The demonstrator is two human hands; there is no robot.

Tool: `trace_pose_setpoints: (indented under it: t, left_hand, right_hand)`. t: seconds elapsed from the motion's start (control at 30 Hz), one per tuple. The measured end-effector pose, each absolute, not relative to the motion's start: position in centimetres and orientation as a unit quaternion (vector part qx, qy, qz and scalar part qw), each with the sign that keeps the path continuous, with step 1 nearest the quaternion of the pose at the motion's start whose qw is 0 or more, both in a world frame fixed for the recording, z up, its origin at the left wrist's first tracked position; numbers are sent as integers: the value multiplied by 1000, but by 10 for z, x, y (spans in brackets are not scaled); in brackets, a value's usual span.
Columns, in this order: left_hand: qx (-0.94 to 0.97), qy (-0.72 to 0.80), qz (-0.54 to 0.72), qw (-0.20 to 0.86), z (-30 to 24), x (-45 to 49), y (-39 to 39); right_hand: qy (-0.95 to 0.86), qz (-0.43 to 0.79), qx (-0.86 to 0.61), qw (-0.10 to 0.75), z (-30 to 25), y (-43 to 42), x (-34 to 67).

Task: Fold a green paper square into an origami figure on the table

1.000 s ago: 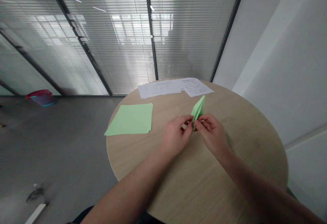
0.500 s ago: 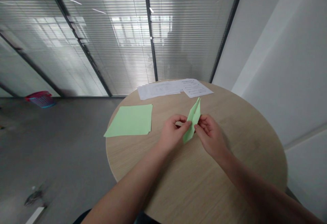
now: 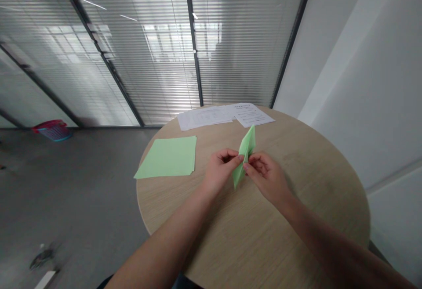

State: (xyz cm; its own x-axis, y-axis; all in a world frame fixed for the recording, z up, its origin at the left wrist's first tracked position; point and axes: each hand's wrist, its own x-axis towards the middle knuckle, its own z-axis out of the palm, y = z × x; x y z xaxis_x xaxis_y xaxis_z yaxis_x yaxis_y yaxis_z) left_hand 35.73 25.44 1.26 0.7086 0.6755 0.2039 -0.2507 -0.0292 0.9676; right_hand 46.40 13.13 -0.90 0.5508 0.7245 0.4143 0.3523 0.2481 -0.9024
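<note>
A piece of folded green paper [image 3: 248, 142] is held above the table, its pointed ends facing away from me and toward me. My left hand [image 3: 221, 167] pinches its left side between thumb and fingers. On the other side, my right hand [image 3: 266, 174] grips the paper, with the thumb near its middle and the fingers curled behind. Both thumbs are close together at the central fold. Part of the paper is hidden behind the fingers.
A stack of green paper sheets [image 3: 169, 156] lies at the left of the round wooden table [image 3: 316, 170]. White printed sheets [image 3: 206, 117] lie along the far edge. Glass partitions with blinds stand beyond, a white wall at right. A red and blue basket [image 3: 54, 131] is on the floor.
The folded green paper has turned in my hands and shifted slightly left, its lower tip now narrower. My right hand has moved a little left, bringing both hands closer together.
</note>
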Motion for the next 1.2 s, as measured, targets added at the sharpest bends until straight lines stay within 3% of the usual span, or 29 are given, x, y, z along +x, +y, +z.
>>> trace_pose_setpoints:
  t: [0.23,0.47,0.73,1.2]
  left_hand:
    - [637,188,374,648,14,357,250]
    - [641,180,376,644,13,357,250]
    - [665,164,355,636,11,357,252]
    - [627,151,273,714,16,354,263]
  right_hand:
    - [-418,130,-594,675,-9,135,462]
    - [-456,113,-600,647,-13,133,464]
    - [-391,129,-588,696,-7,135,465]
    - [-298,366,-520,712,-6,142,471]
